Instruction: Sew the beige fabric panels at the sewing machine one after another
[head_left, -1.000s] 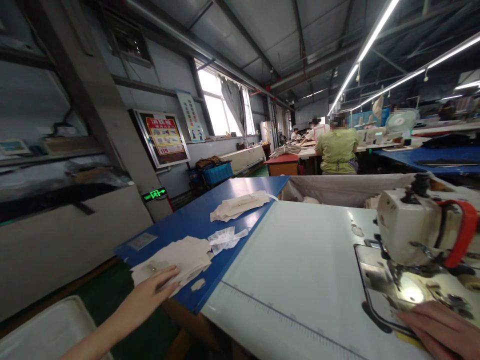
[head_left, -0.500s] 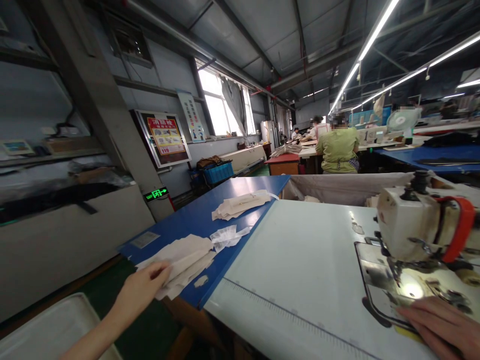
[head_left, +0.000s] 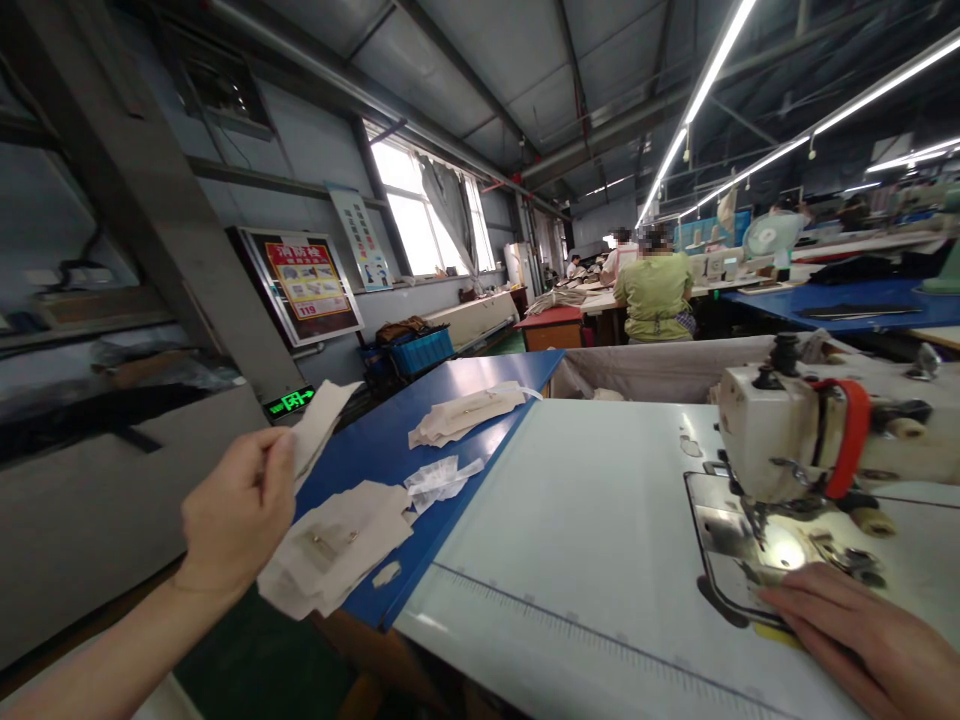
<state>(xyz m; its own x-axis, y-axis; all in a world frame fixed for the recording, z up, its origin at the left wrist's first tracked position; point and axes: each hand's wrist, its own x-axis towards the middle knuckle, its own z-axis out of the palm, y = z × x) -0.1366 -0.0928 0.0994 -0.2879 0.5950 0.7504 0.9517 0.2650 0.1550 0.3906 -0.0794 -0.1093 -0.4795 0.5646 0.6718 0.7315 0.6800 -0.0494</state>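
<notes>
My left hand (head_left: pixel 244 500) is closed on a pale fabric piece (head_left: pixel 324 420), raised above the blue table. Below and to its right lies a stack of pale fabric pieces (head_left: pixel 352 545), its lower left part overhanging the table edge; small marks show on its top piece. My right hand (head_left: pixel 847 620) rests flat, fingers stretched out, at the front of the sewing machine's metal plate (head_left: pixel 724 535), near the lit needle area. The white sewing machine (head_left: pixel 765 435) has a red guard on its front. No cloth can be made out under the right fingers.
The blue table (head_left: pixel 495 445) adjoins the pale machine table (head_left: pixel 570 500), which has a printed ruler. On the blue one lie a second fabric stack (head_left: pixel 469 412) and crumpled white translucent material (head_left: pixel 442 482). Behind is a cloth-lined bin (head_left: pixel 645 372). A person in green (head_left: pixel 656 295) sits farther back.
My left hand has lifted a fabric piece off the near stack and brought it up and left, uncovering the marked piece beneath. The right hand stays by the machine plate. The view has shifted right.
</notes>
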